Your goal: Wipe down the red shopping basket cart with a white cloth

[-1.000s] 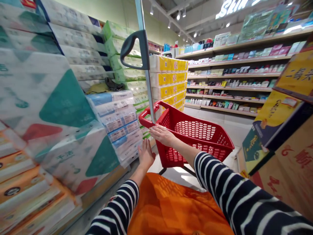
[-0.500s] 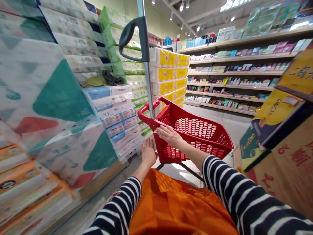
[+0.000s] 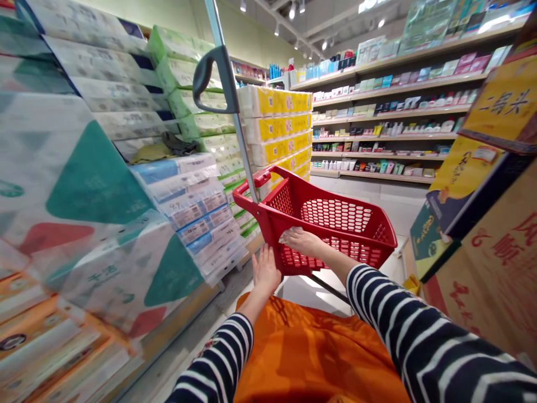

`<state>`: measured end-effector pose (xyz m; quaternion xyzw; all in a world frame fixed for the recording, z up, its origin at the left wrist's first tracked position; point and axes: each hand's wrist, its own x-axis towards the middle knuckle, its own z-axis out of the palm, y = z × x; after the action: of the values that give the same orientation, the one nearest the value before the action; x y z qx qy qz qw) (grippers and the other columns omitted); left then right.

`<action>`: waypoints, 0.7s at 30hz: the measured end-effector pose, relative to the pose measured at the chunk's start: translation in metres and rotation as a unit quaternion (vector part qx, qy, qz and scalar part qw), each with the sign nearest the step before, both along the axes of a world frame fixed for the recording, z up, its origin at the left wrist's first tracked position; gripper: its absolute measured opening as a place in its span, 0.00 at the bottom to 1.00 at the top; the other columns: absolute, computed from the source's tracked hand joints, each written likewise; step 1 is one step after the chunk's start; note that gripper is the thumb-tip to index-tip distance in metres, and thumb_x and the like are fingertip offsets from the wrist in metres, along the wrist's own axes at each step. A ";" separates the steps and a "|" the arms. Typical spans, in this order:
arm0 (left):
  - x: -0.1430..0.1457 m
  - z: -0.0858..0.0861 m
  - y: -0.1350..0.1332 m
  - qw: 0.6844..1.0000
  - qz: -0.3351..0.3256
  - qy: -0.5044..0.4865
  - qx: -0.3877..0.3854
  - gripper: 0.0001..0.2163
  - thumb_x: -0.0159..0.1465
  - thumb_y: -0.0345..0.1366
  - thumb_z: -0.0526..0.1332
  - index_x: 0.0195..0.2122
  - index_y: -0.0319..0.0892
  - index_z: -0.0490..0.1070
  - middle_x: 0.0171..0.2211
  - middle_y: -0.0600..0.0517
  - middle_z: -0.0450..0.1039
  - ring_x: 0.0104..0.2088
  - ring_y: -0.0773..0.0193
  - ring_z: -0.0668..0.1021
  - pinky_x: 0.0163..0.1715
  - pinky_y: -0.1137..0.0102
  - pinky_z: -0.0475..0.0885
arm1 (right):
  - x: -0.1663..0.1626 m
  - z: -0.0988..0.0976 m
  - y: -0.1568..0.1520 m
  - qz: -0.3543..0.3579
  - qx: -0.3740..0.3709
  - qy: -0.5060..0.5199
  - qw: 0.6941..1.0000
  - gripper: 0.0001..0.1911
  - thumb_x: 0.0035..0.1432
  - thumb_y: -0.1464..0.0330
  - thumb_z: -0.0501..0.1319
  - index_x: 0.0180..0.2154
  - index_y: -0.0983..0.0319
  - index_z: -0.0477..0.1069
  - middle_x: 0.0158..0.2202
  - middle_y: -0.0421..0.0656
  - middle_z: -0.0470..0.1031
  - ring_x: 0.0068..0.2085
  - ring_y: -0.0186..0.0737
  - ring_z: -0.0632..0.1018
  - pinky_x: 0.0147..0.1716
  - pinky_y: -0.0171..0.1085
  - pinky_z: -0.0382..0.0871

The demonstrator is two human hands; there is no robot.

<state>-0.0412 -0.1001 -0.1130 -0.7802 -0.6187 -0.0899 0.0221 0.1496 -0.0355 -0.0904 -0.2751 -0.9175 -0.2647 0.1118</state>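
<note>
A red plastic shopping basket cart point(image 3: 346, 204) with perforated sides stands before me, its long metal pole point(image 3: 243, 148) and grey loop handle point(image 3: 230, 81) rising at the left. My right hand point(image 3: 305, 242) is laid against the near side panel, fingers together, pressing a small white wipe point(image 3: 287, 235) that is mostly hidden beneath them. By the lower left corner of the basket is my left hand point(image 3: 267, 271), fingers stretched and holding nothing; its fingertips rest at or close to the red plastic. An orange apron point(image 3: 319, 358) covers my front.
Stacked tissue packs point(image 3: 201, 196) rise on the left, with yellow-and-white packs point(image 3: 281, 129) behind the cart. Cardboard cartons point(image 3: 499, 263) stand close on the right. Shelves of boxed goods and bottles point(image 3: 390, 112) line the back wall.
My right hand has slid down and right from the basket's upper corner onto its side panel. My left hand has shifted right, nearer the basket. The pole leans more to the left in view.
</note>
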 end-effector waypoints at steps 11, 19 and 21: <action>0.035 0.006 -0.011 0.998 -0.057 -0.006 -0.011 0.33 0.54 0.31 0.53 0.63 0.31 0.51 0.66 0.42 0.45 0.66 0.55 0.50 0.63 0.50 0.43 | 0.041 0.016 -0.018 -0.054 0.044 0.097 0.993 0.20 0.63 0.76 0.50 0.54 0.64 0.67 0.56 0.49 0.67 0.60 0.49 0.64 0.58 0.54 0.57; 0.064 -0.003 -0.025 0.992 -0.126 0.000 -0.024 0.36 0.54 0.32 0.55 0.64 0.34 0.48 0.67 0.43 0.41 0.66 0.55 0.47 0.63 0.51 0.40 | 0.082 -0.051 -0.061 -0.098 -0.116 0.041 0.988 0.17 0.59 0.75 0.55 0.49 0.62 0.72 0.50 0.49 0.74 0.55 0.44 0.70 0.55 0.48 0.63; 0.072 -0.004 -0.028 0.990 -0.138 -0.011 -0.027 0.35 0.54 0.32 0.55 0.64 0.34 0.49 0.67 0.43 0.42 0.66 0.55 0.47 0.63 0.51 0.39 | 0.087 -0.047 -0.065 -0.084 -0.113 0.063 0.988 0.17 0.60 0.75 0.54 0.49 0.61 0.72 0.51 0.48 0.73 0.56 0.44 0.68 0.56 0.48 0.62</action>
<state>0.0310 -0.1280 -0.1169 -0.8575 -0.5072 -0.0835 -0.0186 0.2371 -0.1002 -0.1371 -0.3777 -0.9064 -0.1502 0.1149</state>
